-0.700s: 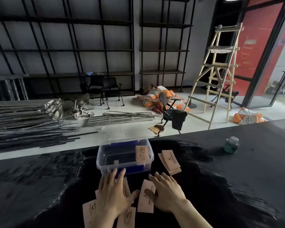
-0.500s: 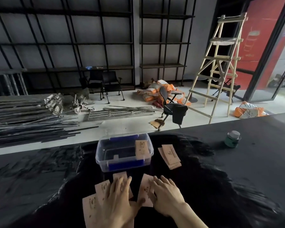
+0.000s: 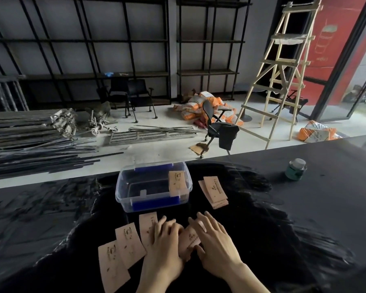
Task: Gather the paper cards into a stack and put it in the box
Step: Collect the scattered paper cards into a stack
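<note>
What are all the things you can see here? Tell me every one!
clear box: one, see-through with blue clips, on the black table, just past the hands
card in box: one, tan, leaning at the box's right end
small card pile: one pile, tan, right of the box
loose cards: three in a fan, tan, left of the hands
card between hands: one, tan
jar: one, green with a pale lid, far right on the table
ladder: one, wooden, on the floor behind
chairs: about three, black, floor
left hand: flat on cards
right hand: flat on card
</note>
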{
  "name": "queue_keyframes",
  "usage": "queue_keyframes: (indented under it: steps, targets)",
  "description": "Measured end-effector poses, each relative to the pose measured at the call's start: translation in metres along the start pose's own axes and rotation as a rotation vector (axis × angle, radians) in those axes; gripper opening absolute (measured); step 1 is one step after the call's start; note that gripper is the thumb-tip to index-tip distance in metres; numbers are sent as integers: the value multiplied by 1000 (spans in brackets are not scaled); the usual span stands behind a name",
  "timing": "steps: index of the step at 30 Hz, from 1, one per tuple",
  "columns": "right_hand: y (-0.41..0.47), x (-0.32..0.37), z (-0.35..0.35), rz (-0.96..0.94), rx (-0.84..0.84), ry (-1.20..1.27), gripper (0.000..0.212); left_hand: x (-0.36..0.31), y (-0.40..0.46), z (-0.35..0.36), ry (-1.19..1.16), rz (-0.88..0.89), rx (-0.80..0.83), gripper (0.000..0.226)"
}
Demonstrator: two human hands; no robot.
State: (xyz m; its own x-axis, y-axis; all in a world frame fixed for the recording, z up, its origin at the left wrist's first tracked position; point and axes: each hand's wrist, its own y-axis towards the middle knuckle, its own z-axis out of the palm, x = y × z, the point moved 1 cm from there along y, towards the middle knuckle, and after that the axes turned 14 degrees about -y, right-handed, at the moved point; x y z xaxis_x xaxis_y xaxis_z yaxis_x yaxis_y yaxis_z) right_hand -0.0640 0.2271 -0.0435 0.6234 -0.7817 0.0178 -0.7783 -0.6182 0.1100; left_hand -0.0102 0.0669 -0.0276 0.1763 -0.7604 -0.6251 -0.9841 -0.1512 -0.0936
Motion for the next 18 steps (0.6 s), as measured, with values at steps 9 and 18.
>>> queue_keyframes:
  steps: [9,18]
  targets:
    - [4,-8,-7,-54,-69,22,43,31,-10,-19,-193,-91,-473,33]
    - [5,1,-6,-20,-72,15,49,50,4,-35,250,-480,-207,94]
